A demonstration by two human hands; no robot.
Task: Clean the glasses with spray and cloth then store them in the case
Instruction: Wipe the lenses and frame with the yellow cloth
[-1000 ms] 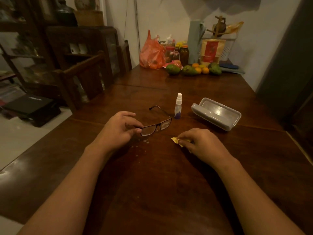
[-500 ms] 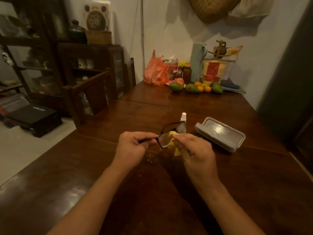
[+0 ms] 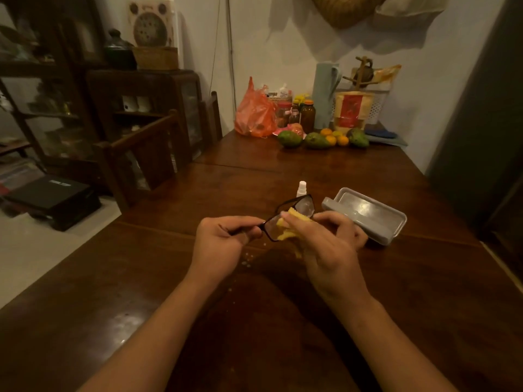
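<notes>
Black-framed glasses are held up above the dark wooden table. My left hand pinches them at their left end. My right hand presses a yellow cloth against the near lens, thumb on top. A small white spray bottle stands just behind the glasses, mostly hidden by them. The grey glasses case lies open on the table to the right, empty.
Small droplets dot the table under my hands. At the far end sit an orange plastic bag, jars, mangoes and oranges and a jug. Wooden chairs stand along the left edge.
Both hands lifted from the table: the left raised the glasses, the right brought the yellow cloth onto the lens. The camera tilted up, showing more wall.
</notes>
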